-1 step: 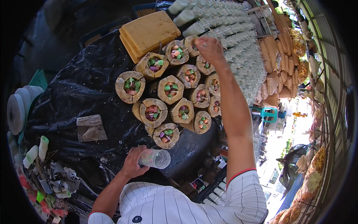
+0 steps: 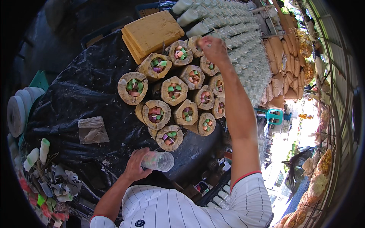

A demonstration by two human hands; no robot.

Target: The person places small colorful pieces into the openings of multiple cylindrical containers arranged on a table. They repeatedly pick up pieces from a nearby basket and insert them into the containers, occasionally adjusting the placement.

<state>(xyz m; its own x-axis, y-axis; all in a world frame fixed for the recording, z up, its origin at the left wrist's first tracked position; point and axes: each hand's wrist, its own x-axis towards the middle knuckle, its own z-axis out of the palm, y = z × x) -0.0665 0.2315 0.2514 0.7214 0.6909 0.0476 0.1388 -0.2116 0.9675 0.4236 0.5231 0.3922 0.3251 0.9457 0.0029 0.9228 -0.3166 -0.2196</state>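
Observation:
My left hand [image 2: 137,165] is wrapped round a clear plastic cup [image 2: 161,161], tipped on its side, with some coloured bits inside. Several hollow wood-like molds [image 2: 132,99] stand close together on black sheeting, each holding green, pink, orange and purple chunks [image 2: 174,91]. Farther off, my right hand [image 2: 213,49] hovers over the mold at the far end of the group [image 2: 193,43]. Its fingers are pinched together, and whatever is between them is too small to make out. That mold's opening is partly covered by the hand.
Yellow slabs [image 2: 154,32] lie stacked behind the molds. Rows of whitish cylinders with thin sticks [image 2: 224,30] fill the back right. A flat clear bag [image 2: 93,130] rests on the black sheeting [image 2: 83,87]. White rolls [image 2: 17,114] stand at left; brown packages [image 2: 279,57] are piled at right.

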